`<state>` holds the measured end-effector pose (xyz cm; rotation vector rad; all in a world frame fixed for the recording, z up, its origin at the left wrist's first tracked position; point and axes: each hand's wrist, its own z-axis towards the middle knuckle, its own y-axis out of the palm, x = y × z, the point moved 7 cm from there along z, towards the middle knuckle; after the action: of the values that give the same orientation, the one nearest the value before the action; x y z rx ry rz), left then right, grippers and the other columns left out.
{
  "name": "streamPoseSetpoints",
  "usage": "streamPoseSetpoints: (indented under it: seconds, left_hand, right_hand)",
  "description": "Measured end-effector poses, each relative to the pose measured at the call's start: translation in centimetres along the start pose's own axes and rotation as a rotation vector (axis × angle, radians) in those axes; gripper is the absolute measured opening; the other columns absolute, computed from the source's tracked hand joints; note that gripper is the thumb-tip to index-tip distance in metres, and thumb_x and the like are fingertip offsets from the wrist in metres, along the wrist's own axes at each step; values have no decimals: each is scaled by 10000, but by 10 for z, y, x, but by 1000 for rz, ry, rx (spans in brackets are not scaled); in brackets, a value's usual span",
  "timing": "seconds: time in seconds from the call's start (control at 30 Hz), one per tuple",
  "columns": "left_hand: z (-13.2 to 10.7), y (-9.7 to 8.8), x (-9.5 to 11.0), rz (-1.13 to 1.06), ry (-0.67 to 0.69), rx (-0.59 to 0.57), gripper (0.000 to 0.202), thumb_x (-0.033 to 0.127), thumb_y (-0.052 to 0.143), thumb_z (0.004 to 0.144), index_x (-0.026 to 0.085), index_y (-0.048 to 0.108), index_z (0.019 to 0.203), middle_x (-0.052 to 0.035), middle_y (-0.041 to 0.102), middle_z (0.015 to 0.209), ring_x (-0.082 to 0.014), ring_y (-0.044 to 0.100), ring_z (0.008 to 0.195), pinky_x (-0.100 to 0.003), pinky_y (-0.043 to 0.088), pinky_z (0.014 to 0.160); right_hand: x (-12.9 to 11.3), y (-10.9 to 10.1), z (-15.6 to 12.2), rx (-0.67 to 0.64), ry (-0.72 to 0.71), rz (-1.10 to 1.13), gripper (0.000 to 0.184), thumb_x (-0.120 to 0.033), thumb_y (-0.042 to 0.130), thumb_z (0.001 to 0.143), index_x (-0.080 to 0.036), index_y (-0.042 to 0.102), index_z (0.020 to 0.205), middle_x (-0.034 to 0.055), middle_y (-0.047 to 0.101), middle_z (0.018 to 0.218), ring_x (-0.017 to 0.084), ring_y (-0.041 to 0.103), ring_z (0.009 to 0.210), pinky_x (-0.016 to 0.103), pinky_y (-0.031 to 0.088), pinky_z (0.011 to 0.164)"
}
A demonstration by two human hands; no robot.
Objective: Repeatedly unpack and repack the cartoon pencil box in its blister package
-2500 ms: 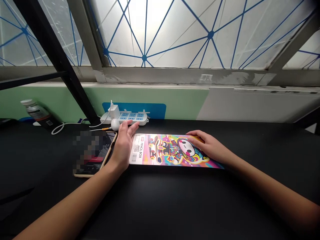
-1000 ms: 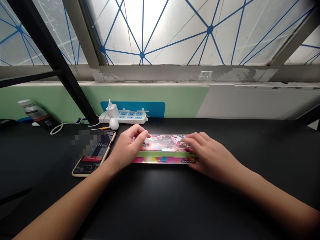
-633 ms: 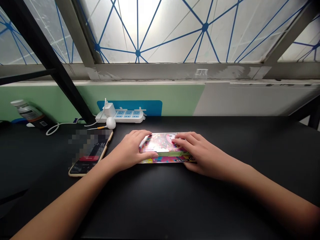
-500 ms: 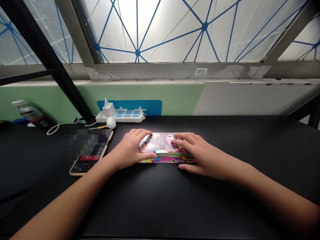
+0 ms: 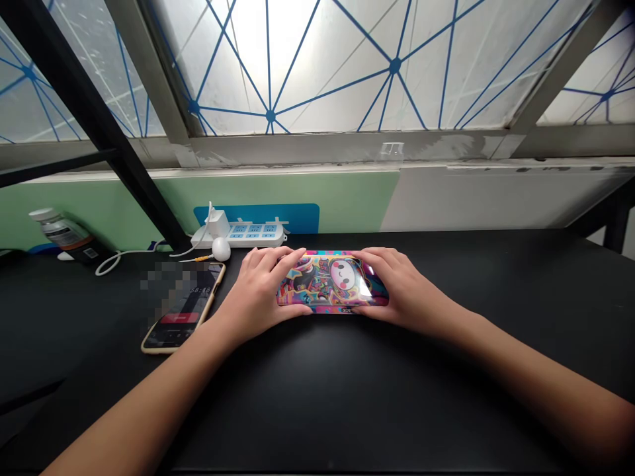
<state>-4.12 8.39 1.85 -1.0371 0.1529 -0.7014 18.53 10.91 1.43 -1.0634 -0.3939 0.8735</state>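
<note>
A colourful cartoon-printed pencil box [image 5: 331, 281] lies closed on the black table [image 5: 317, 390], its long side towards me. My left hand [image 5: 260, 291] grips its left end, fingers over the far edge and thumb on the near edge. My right hand [image 5: 401, 287] grips the right end the same way, fingers curled over the far corner.
A phone [image 5: 184, 307] with a lit screen lies left of my left hand. Behind it sit a white power strip [image 5: 243, 233] with a plugged charger, a white earbud case [image 5: 221, 249] and cable. A bottle [image 5: 62, 231] lies at the far left, against the green wall panel.
The flat printed sheet seen earlier gave way to the pencil box; its lid was partly raised, and now it is shut, with both hands clasping its ends.
</note>
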Motion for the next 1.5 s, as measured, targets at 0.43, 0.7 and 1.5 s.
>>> streamPoseSetpoints:
  seconds: [0.43, 0.7, 1.5]
  left_hand:
    - [2, -18, -15, 34, -98, 149, 668, 572, 841, 746, 262, 618, 1293, -124, 610, 1265, -357, 515, 1220, -545, 422, 1087]
    - [0, -26, 7, 202, 10, 203, 731, 552, 855, 737, 247, 582, 1342, -150, 577, 1255, -377, 496, 1195, -573, 394, 1094]
    - [-4, 8, 37, 347, 127, -90, 431, 405, 711, 933, 161, 623, 1276, -121, 744, 1125, -306, 693, 978, -436, 530, 838]
  right_hand:
    - [-11, -5, -1, 85, -90, -66, 876, -559, 756, 817, -247, 314, 1505, 186, 529, 1367, 386, 503, 1245, 616, 380, 1085]
    - [-5, -32, -1, 260, 52, -151, 613, -512, 691, 893, -247, 457, 1394, 163, 651, 1291, 371, 606, 1224, 644, 315, 1154]
    - [-44, 11, -2, 8, -159, -253, 306, -274, 576, 989, -150, 666, 1253, 159, 735, 1242, 322, 701, 1119, 497, 577, 930]
